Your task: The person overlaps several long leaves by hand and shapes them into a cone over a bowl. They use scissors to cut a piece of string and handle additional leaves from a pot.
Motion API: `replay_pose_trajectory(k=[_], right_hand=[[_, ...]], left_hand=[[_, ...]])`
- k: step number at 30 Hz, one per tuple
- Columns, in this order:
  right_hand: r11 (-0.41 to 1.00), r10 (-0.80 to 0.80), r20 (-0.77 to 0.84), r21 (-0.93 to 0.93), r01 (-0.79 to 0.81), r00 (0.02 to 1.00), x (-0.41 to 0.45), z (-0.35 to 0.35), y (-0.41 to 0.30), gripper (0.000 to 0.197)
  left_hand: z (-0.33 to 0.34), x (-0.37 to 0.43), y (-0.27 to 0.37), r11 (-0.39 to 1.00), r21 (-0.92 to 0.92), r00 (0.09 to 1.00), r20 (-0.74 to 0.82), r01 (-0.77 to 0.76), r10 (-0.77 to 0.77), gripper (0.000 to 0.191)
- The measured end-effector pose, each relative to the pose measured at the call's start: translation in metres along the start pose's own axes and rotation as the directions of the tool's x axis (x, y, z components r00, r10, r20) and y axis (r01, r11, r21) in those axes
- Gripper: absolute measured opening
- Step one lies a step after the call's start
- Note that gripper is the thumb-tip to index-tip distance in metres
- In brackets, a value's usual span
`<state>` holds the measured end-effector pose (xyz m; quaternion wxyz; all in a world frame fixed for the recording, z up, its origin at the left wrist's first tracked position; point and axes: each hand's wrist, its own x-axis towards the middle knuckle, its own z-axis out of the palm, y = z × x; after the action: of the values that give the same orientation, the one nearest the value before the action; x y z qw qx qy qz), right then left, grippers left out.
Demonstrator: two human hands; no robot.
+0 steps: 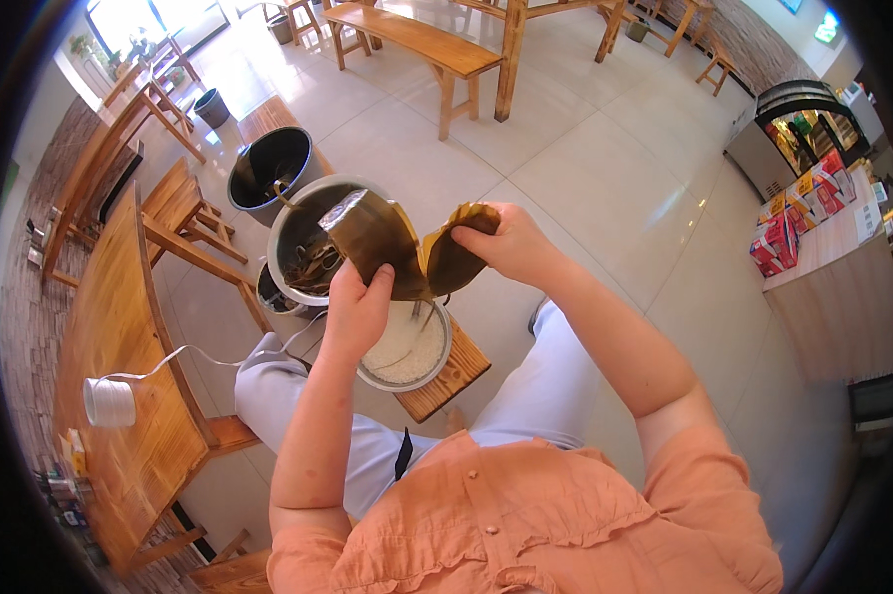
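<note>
My left hand (361, 301) grips broad olive-brown leaves (376, 241), thumb on top, with a shiny patch at their upper left end. The other end of the leaves, bent upward, is pinched between thumb and fingers of my right hand (502, 241). Beneath them, a metal bowl of white rice (405, 349) stands on a wooden bench (454, 371), with thin strips or utensils lying in the rice, unclear which. Just beyond is a large pale basin (279, 252) holding more dark leaves (313, 263), partly hidden by the held leaves and my left hand.
A dark bucket (272, 167) stands behind the basin, and a smaller container (268, 289) is beside it. On the wooden table (142, 327) at left, a spool of white ribbon (111, 402) trails its strand toward my knee. A counter (825, 275) with red boxes (776, 241) stands at right.
</note>
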<state>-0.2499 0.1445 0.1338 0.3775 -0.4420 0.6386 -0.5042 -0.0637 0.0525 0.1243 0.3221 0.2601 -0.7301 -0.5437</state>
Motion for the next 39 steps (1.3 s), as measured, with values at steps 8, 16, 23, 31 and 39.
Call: replay_pose_trajectory(k=[8, 16, 23, 31, 39], right_hand=[[0.891, 0.019, -0.513, 0.397, 0.218, 0.858, 0.002, 0.008, 0.017, 0.017], [0.855, -0.045, -0.507, 0.427, 0.296, 0.861, 0.008, -0.011, 0.009, 0.016], [0.940, -0.053, -0.340, 0.300, 0.162, 0.939, -0.004, 0.003, -0.012, 0.016], [0.967, -0.021, -0.188, 0.247, 0.068, 0.982, -0.001, 0.008, -0.029, 0.018], [0.962, -0.004, -0.100, 0.271, 0.031, 0.995, 0.010, 0.013, -0.024, 0.018]], left_hand=[[0.042, -0.029, -0.019, 0.928, -0.364, 0.935, -0.350, -0.075, -0.062, 0.030], [0.034, -0.070, -0.024, 0.730, -0.208, 0.679, 0.589, 0.651, -0.438, 0.041], [-0.001, 0.007, -0.007, 0.969, 0.187, 0.979, -0.093, -0.159, 0.179, 0.059], [-0.018, 0.028, 0.008, 0.890, -0.128, 0.857, 0.357, 0.438, -0.370, 0.022], [-0.020, 0.021, -0.019, 0.925, -0.202, 0.915, 0.319, 0.321, -0.248, 0.016]])
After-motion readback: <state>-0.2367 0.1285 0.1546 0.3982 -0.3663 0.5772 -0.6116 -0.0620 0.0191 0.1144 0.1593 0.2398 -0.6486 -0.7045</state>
